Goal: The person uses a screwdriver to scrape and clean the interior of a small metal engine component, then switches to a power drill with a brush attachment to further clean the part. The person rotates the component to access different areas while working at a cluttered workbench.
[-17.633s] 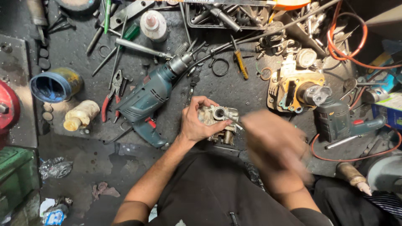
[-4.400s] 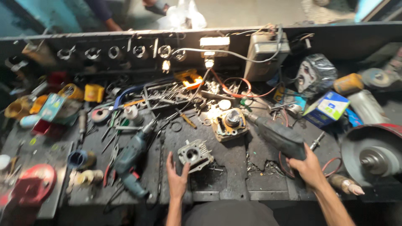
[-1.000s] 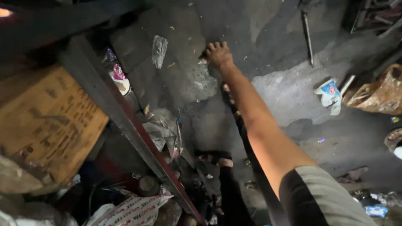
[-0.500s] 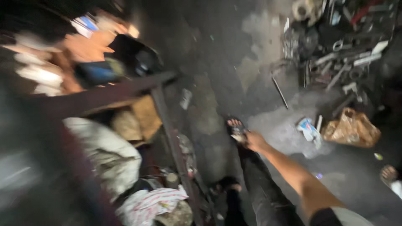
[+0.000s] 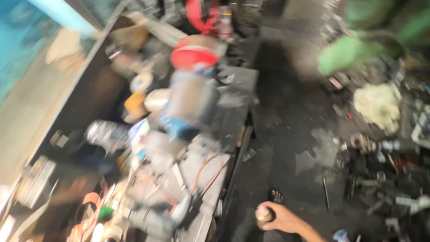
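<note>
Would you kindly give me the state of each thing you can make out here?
Right hand: closed around a small round object.
Small round object: held, off the floor; kind unclear through blur.
Workbench: crowded with tools and parts.
Red round thing: resting on the bench.
Left hand: out of view.

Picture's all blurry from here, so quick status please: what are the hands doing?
Right hand low over dark floor, fingers closed round a small roundish object. Left hand out of view. Cluttered workbench to its left, scrap pile to its right.
</note>
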